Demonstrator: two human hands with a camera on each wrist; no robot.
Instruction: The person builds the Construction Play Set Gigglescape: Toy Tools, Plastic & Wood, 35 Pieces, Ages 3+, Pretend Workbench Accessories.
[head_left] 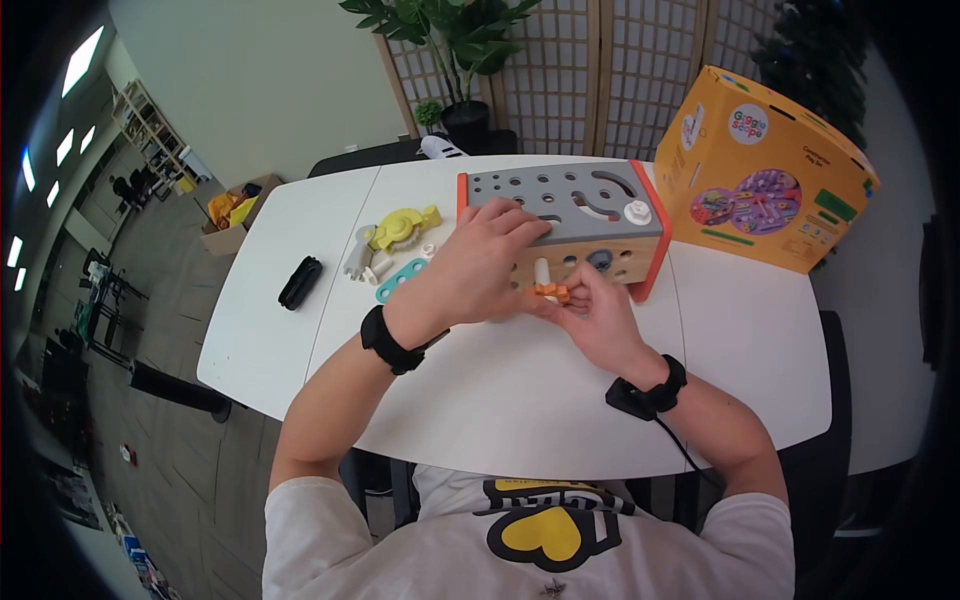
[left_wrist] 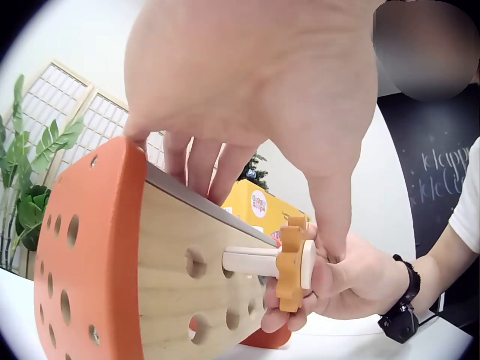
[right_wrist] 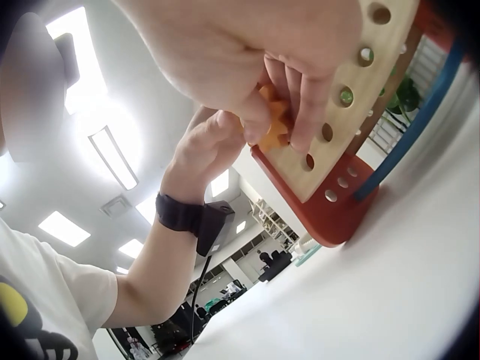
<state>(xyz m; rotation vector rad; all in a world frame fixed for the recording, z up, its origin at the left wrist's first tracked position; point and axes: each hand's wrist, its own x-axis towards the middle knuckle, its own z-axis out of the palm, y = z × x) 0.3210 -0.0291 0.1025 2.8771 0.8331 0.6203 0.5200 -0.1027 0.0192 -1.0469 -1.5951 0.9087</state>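
Note:
A toy workbench with a grey top (head_left: 515, 188) and wooden front (left_wrist: 165, 262) stands on the table. From a hole in its front a white peg (left_wrist: 253, 261) sticks out, carrying an orange gear (head_left: 551, 292) (left_wrist: 289, 264) (right_wrist: 279, 127) near its outer end. My right hand (head_left: 603, 318) (left_wrist: 356, 279) (right_wrist: 262, 45) pinches the gear and peg end between thumb and fingers. My left hand (head_left: 472, 268) (left_wrist: 247, 82) (right_wrist: 206, 150) rests its extended fingers on the grey top, with its thumb reaching down to the peg's outer end.
Left of the workbench lie yellow toy parts (head_left: 400, 229), a teal perforated strip (head_left: 402, 279) and small white pieces. A black case (head_left: 300, 283) lies further left. The orange-yellow box (head_left: 755, 175) stands to the right. The white table (head_left: 450, 420) has its near edge by my body.

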